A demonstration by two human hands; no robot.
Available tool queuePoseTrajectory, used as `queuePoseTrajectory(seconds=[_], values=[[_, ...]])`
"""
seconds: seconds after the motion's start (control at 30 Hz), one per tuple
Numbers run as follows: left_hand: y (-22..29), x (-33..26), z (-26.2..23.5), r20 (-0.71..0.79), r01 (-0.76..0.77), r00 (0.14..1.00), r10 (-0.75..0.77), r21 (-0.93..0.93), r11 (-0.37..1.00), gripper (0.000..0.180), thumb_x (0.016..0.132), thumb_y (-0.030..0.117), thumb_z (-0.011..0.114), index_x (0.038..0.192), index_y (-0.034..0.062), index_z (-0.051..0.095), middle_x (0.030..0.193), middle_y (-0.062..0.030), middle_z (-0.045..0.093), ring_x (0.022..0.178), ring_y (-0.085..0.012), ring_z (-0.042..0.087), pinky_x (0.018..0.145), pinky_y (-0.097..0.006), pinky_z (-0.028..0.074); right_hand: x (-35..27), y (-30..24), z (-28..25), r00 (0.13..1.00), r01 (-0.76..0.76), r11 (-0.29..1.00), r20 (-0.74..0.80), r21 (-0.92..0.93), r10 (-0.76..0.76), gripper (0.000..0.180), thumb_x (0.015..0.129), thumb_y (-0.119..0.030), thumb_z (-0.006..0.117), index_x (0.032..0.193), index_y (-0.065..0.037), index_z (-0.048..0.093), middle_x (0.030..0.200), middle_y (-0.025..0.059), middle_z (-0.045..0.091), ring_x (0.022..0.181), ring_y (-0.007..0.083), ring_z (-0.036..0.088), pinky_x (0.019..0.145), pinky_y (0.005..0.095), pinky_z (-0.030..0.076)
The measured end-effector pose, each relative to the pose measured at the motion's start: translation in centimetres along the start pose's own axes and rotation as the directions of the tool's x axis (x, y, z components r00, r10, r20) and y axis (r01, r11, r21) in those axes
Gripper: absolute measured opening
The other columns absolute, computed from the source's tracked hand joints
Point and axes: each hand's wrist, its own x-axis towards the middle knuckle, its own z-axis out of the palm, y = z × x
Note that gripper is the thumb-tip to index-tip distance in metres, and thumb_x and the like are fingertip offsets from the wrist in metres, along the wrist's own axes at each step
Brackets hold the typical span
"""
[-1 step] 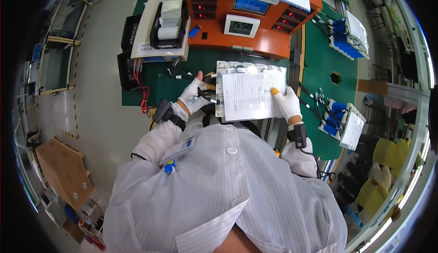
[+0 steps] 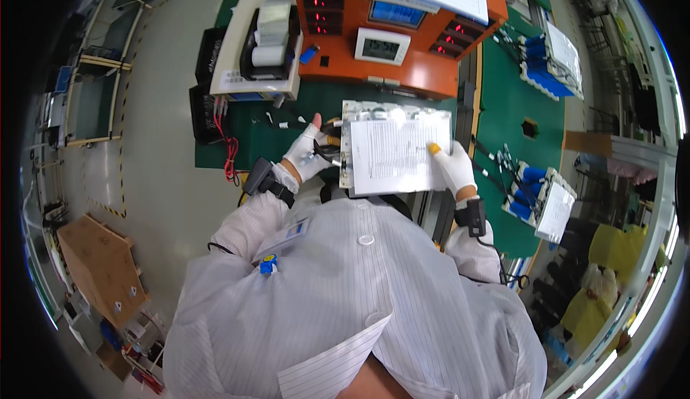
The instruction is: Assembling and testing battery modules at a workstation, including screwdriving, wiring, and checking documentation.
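A white printed sheet [image 2: 397, 156] lies on a flat pale panel [image 2: 350, 156] on the green mat [image 2: 507, 104], just in front of the person's chest. Sheet and panel lie squarely to the person; the sheet looks slightly taller than wide, its lines of print running left to right.

The right hand [image 2: 454, 166], in a white glove with yellow fingertips, rests on the sheet's right edge, fingers closed over the paper and panel edge. The left hand [image 2: 307, 154], also gloved, is at the panel's left edge, thumb up, fingers curled around a small dark part [image 2: 329, 153]; what it is I cannot tell.

Farther off stands an orange instrument case [image 2: 392, 29] with red displays, a blue screen and a white rectangular clock; a white sheet lies on its top. To its left is a white label printer [image 2: 262, 39] holding rolls. On the right, two white trays [image 2: 548, 201] hold blue pieces. On the floor, near left, sits a brown cardboard box [image 2: 100, 266].
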Motion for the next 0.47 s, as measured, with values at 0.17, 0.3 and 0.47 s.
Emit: queuePoseTrajectory(seconds=[0.17,0.3,0.47], values=[[-0.8,0.3,0.9,-0.296,-0.072,0.947,0.128,0.191,0.979,0.037,0.09,0.049,0.059,0.106,0.0165,0.066,0.09,-0.0115,0.067,0.077,-0.0308,0.06,0.078,-0.052,0.05,1.3,3.0,0.4,0.995,0.01,0.958,0.088,0.287,-0.036,0.038,0.087,-0.03,0.067,0.097,0.005,0.06,0.083,0.0155,0.066,0.072,0.0207,0.062,0.067,0.0343,0.05],[-1.5,-0.4,1.8,-0.378,-0.03,0.91,0.169,0.347,0.937,0.037,0.093,0.045,0.048,0.102,0.0122,0.062,0.088,-0.0119,0.066,0.069,-0.0294,0.058,0.068,-0.046,0.049,1.3,4.5,2.5,0.992,0.004,0.848,0.106,0.53,-0.072,0.028,0.09,-0.024,0.064,0.097,0.004,0.061,0.088,0.0107,0.066,0.077,0.0164,0.059,0.07,0.0325,0.048],[-2.7,1.5,-0.4,-0.353,-0.251,0.78,0.516,0.58,0.775,0.039,0.089,0.038,0.055,0.12,0.0145,0.056,0.099,-0.0123,0.064,0.086,-0.0263,0.06,0.074,-0.047,0.049,4.1,3.5,3.1,0.989,0.072,0.823,0.067,0.563,-0.133,0.035,0.092,-0.024,0.062,0.113,0.004,0.061,0.099,0.013,0.068,0.087,0.0173,0.061,0.078,0.0306,0.048]])
